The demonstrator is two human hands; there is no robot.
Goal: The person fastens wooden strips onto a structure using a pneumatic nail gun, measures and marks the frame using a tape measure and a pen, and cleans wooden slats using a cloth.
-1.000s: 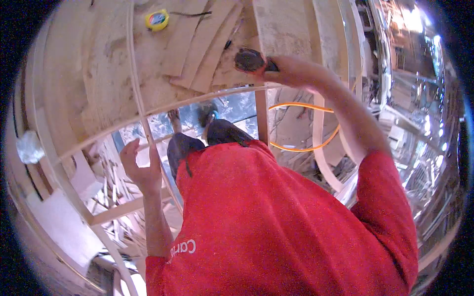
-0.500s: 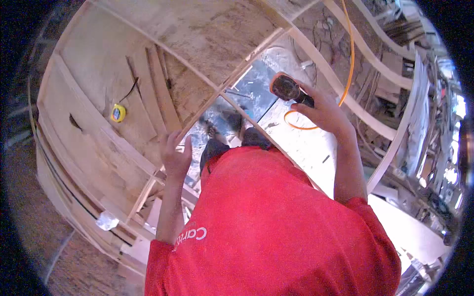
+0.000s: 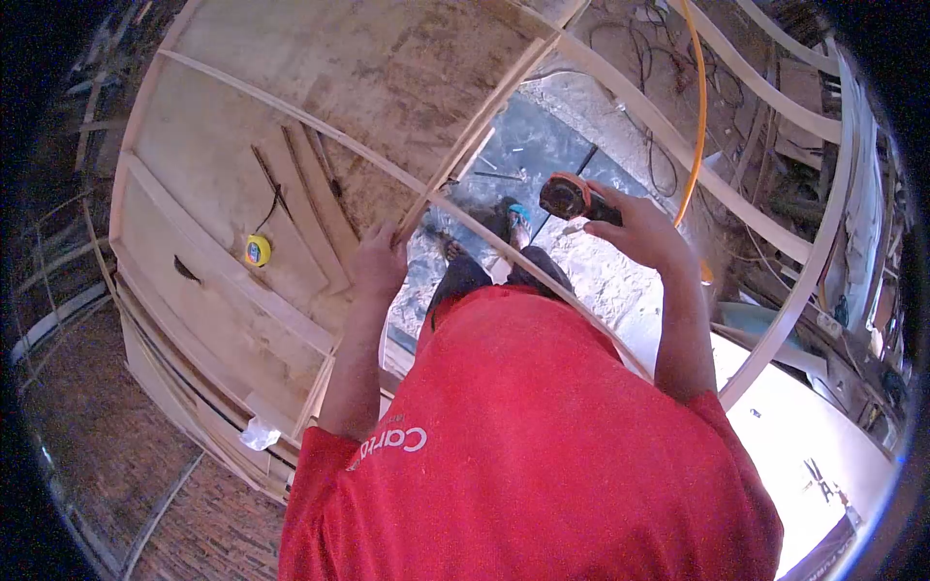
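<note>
My left hand (image 3: 380, 259) is on the near edge of a wooden frame, its fingers closed over a wooden strip (image 3: 418, 205). In my right hand (image 3: 635, 230) is a black and orange tool that looks like a nail gun (image 3: 565, 197), held by its dark handle above the gap in the frame. An orange hose (image 3: 699, 126) passes behind my right wrist; its join to the tool is hidden. A thin crossbar (image 3: 513, 257) runs from the strip toward my body. Beyond my left hand is a brown panel (image 3: 387, 87) backing the frame.
A yellow tape measure (image 3: 257, 251) and loose wood strips (image 3: 308, 208) lie on the panel at left. Crumpled clear plastic (image 3: 259, 434) sits at the frame's lower edge. Curved wooden ribs (image 3: 775, 225) rise at right, with pliers (image 3: 820, 478) on a white surface. My feet (image 3: 518, 228) stand inside the gap.
My left hand has moved up and right and closed on the wooden strip. My right hand and the nail gun sit slightly lower in view. The whole view has shifted.
</note>
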